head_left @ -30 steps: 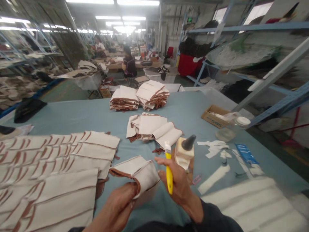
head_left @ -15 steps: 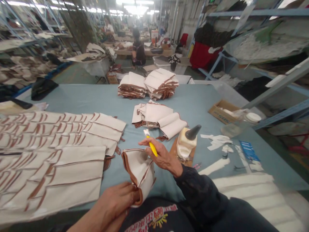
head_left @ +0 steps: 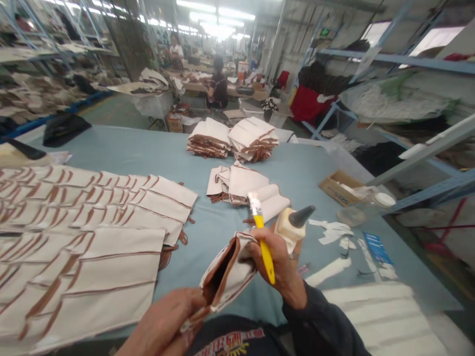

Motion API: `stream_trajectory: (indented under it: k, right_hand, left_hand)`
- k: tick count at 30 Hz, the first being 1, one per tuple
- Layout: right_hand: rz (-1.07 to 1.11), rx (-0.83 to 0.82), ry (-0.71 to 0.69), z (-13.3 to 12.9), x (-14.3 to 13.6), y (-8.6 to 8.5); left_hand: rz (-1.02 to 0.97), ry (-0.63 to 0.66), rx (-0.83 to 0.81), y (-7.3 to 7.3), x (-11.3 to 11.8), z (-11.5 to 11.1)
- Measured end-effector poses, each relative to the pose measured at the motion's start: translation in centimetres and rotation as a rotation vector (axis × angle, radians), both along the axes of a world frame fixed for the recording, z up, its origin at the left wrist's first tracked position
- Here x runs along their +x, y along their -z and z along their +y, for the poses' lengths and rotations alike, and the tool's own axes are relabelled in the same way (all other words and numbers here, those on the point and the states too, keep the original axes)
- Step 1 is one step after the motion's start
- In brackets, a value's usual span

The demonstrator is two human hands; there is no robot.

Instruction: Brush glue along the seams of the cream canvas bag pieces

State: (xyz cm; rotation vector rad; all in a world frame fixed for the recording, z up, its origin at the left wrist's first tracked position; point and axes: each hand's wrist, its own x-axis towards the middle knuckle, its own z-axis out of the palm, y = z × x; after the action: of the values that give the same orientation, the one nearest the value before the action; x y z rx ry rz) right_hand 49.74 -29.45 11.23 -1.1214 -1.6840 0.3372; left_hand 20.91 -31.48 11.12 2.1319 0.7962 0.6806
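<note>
A cream fabric piece with brown edging [head_left: 241,277], folded like a pouch, is held over the table in front of my body, its dark opening facing up. My left hand [head_left: 174,311] is closed on its lower left end. At its upper right edge, my right hand [head_left: 278,259] pinches the cloth and also holds a yellow-handled paintbrush [head_left: 265,257], whose pale bristles point up and away. Just beyond that hand stands a cream glue bottle with a dark cone-shaped nozzle [head_left: 291,225]. A small pile of similar fabric pieces [head_left: 247,183] lies behind the brush.
Overlapping rows of brown-edged cream pieces [head_left: 111,252] cover the table's left side. Two stacks [head_left: 232,138] sit at the back. On the right are a cardboard box [head_left: 339,188], a clear jar [head_left: 352,213], white strips [head_left: 330,269] and a blue packet [head_left: 376,248]. A person sits far behind.
My right hand has moved right and down and now grips the fabric's upper edge, with the brush more upright. The fabric piece has turned and its opening shows wider. The view has shifted slightly.
</note>
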Motion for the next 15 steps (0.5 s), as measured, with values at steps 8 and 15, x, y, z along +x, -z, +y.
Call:
stream_trajectory:
  k: [8,15]
  right_hand:
    - [-0.185,0.239,0.237,-4.2,-1.3,-3.8]
    - [-0.185,0.19,0.263,-8.7,-5.5,-2.8]
  left_hand:
    - [0.053,-0.347,0.4,0.7,-1.1,1.7]
    - [-0.108,-0.441,0.348,3.2,-3.3,0.0]
